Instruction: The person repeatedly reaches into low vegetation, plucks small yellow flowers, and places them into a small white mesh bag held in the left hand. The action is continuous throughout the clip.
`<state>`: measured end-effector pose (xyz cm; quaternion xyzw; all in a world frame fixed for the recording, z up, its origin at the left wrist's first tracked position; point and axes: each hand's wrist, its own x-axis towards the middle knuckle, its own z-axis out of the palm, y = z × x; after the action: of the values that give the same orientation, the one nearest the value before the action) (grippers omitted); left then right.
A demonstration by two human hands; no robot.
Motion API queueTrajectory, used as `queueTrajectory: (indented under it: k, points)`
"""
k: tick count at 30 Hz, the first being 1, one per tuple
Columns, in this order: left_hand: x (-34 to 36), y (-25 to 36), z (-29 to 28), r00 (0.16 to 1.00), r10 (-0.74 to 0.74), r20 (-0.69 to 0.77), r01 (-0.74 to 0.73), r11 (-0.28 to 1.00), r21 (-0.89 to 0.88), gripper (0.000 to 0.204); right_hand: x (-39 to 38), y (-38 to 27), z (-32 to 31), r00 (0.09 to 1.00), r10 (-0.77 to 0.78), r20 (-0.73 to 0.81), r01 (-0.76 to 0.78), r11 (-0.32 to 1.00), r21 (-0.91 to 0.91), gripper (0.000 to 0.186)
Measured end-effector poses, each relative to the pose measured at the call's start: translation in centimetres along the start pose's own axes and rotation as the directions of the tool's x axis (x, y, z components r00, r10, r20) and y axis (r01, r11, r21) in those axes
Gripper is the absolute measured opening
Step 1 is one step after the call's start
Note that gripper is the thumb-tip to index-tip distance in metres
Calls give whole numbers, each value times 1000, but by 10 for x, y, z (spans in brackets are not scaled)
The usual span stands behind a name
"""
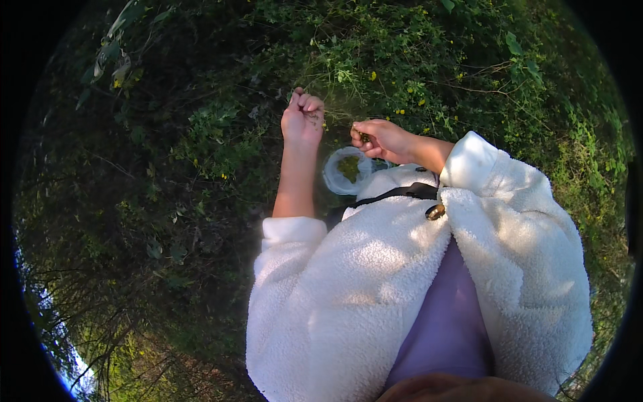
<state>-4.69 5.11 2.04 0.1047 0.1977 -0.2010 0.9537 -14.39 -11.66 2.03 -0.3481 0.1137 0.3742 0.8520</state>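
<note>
My left hand (303,122) is raised among thin green stems (335,102), its fingers curled closed on a fine stem. To its right, my right hand (382,139) is closed round small greenish bits of plant (364,137). Just below both hands is a translucent whitish plastic container or bag (332,175) with yellow-green plant pieces (349,166) inside; I cannot make out which it is. It sits by the front of my white fleece jacket and a black strap (390,195).
Dense green bushes (214,127) with small yellow flowers (372,76) surround me ahead and on both sides. Dry branches (114,335) are at the lower left, with bright gaps showing through them. Broader leaves (514,47) hang at the upper right.
</note>
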Motion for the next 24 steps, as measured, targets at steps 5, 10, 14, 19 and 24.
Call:
queueTrajectory:
  k: [5,10,14,19,24]
  points:
    - [-4,-20,4,996,89,4,-89,991,102,13,14,-4,9,979,-204,9,203,967,-151,29]
    - [-12,-43,3,968,237,77,-249,911,329,14,26,-2,5,978,-192,-79,126,853,-507,33]
    - [-19,-50,1,970,243,7,-231,910,345,13,22,11,6,974,-186,-127,87,830,-551,30]
    - [-40,-10,5,982,86,171,-141,929,342,16,14,9,8,993,-65,95,100,895,-435,29]
    - [-73,81,31,961,166,221,-213,954,211,19,8,2,10,981,123,150,-76,956,-284,26]
